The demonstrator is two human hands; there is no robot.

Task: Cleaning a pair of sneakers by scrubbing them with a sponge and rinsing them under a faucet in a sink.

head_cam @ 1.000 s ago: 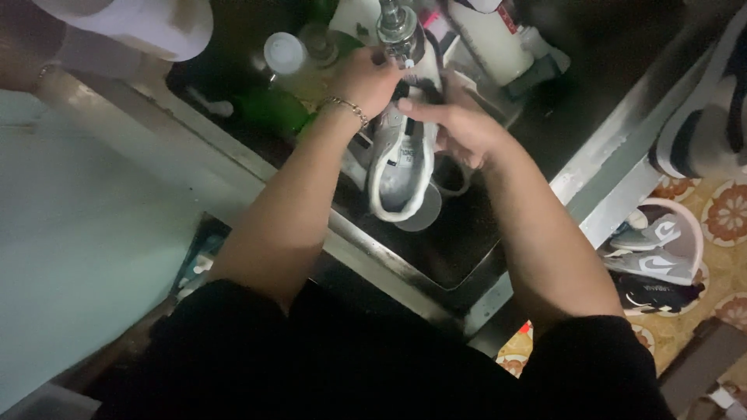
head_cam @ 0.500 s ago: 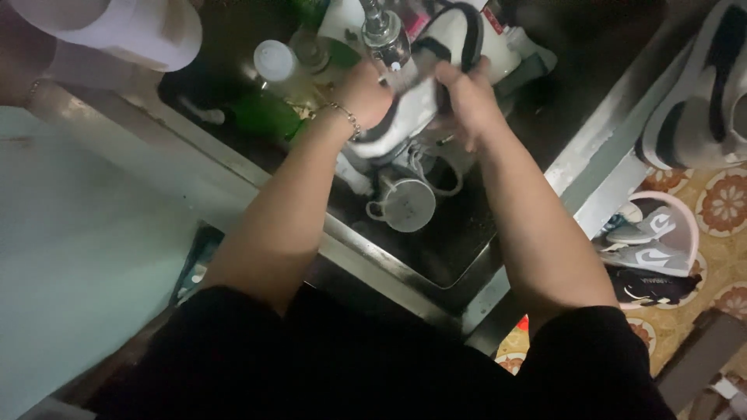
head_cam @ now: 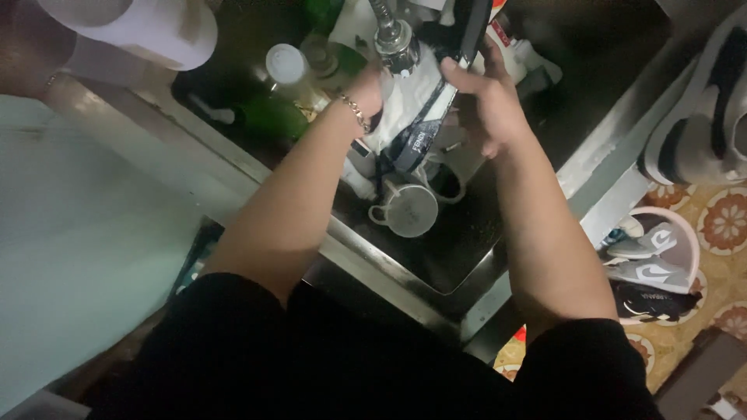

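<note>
— Head view: what do the hands hold?
— Left hand (head_cam: 372, 92) and right hand (head_cam: 486, 97) both grip a white shoe (head_cam: 408, 109) under the tap (head_cam: 391, 35), over the sink (head_cam: 405, 264).
— Below it?
— A grey mug (head_cam: 408, 208).

Dim light, we see a dark steel sink (head_cam: 436, 268) set in a metal table (head_cam: 156, 148). Pale wall or panel (head_cam: 70, 257) at left, hard to tell which. Floor tiles (head_cam: 727, 222) at right, orange flower pattern. Pink basin (head_cam: 685, 233) of sneakers on the floor; another shoe (head_cam: 700, 117) on the table edge.
</note>
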